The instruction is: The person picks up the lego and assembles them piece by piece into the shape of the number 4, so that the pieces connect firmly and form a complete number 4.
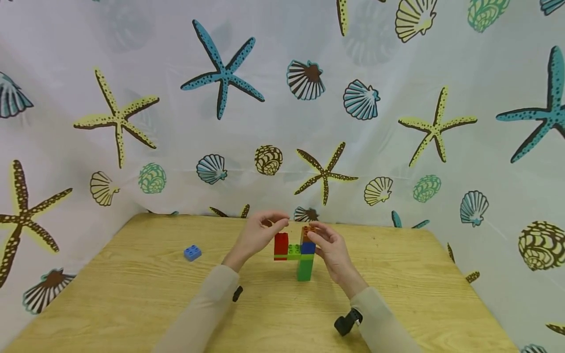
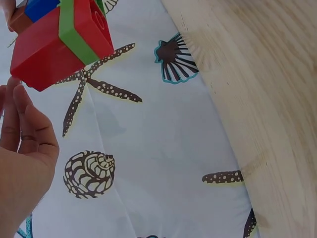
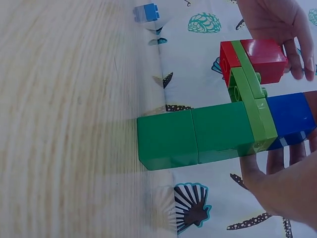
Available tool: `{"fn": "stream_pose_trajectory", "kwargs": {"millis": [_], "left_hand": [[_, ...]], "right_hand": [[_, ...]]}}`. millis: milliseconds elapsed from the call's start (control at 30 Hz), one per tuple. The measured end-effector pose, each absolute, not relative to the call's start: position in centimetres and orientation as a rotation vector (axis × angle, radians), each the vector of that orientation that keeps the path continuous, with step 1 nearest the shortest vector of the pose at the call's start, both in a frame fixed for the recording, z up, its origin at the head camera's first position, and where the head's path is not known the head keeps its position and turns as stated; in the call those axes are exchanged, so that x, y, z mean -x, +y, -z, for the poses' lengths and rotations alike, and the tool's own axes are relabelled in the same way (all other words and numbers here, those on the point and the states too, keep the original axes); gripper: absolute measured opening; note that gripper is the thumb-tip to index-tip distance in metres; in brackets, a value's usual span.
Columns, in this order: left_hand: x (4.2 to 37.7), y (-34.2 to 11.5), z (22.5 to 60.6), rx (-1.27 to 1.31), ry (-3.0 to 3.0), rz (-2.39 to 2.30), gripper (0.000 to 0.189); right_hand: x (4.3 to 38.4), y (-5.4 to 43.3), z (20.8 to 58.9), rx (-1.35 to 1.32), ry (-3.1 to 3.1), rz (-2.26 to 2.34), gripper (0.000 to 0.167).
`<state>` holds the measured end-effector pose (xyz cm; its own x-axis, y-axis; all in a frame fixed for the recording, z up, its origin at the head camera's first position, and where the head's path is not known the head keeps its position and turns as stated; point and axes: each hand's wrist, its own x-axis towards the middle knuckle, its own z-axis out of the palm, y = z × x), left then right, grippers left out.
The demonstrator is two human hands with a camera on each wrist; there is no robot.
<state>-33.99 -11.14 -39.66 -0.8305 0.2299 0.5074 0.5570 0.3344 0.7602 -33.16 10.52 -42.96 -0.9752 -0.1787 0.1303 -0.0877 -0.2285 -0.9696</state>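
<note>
A toy-brick structure stands on the table: green bricks (image 3: 168, 139) as a column, a long light green brick (image 1: 294, 251) reaching left across it, then a blue brick (image 1: 308, 248) and an orange brick (image 1: 305, 234) on top. Red bricks (image 2: 47, 54) sit above and below the light green piece's left end. My right hand (image 1: 335, 250) pinches the orange brick, thumb on the near side; its other fingers are partly hidden behind. Loosely bent, my left hand (image 1: 260, 233) hovers at the top of the red brick and holds nothing; whether a fingertip touches it I cannot tell.
A loose blue brick (image 1: 192, 253) lies on the wooden table (image 1: 132, 289), left of the left hand. Behind the table hangs a white cloth (image 1: 282, 127) printed with starfish and shells. Small black devices (image 1: 347, 321) are at the wrists.
</note>
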Motion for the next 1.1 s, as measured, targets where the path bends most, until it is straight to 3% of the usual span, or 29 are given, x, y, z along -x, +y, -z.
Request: {"fn": "stream_pose_trajectory", "kwargs": {"millis": [1100], "left_hand": [[34.7,-22.3,41.3,0.442,-2.406,1.729,0.030]], "right_hand": [[33.7,11.0,42.9,0.402,1.980,2.323,0.044]]}}
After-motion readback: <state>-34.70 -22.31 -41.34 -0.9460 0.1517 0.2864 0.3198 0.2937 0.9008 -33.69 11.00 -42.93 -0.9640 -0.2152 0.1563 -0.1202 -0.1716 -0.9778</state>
